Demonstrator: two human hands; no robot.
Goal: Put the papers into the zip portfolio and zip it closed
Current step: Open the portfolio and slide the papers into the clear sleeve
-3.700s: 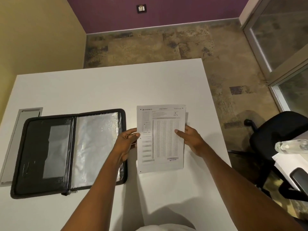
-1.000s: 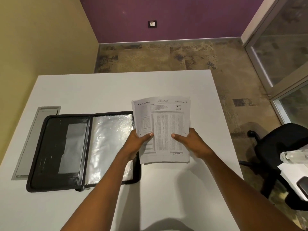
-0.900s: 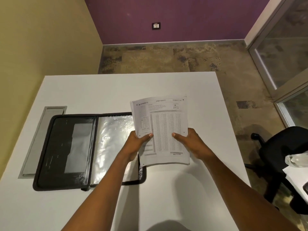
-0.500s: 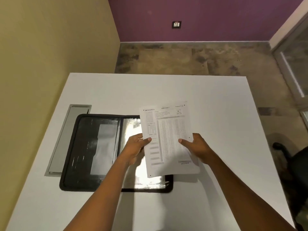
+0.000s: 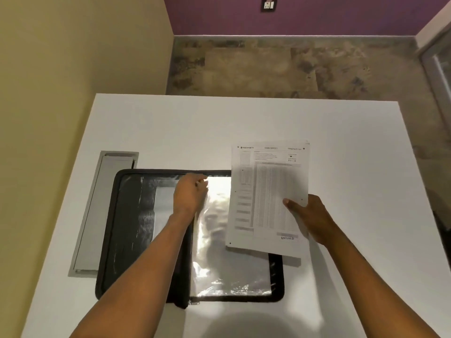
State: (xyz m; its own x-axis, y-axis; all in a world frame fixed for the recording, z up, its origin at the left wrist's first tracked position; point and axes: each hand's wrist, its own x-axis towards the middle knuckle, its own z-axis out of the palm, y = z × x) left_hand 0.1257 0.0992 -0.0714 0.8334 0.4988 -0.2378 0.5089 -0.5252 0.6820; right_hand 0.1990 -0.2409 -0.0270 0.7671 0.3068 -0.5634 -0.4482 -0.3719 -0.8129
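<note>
we are seeing one open zip portfolio [image 5: 146,235] lying flat on the white table [image 5: 219,128], and one sheaf of papers [image 5: 266,196] whose sheets we cannot count. its right half is holding clear plastic sleeves [image 5: 227,264], with no paper in them yet. our right hand [image 5: 310,215] is pinching the papers alone now, above the portfolio's right edge. half a second ago both hands were holding them; our left hand [image 5: 190,193] is now curling its fingers on the sleeves' top left corner.
</note>
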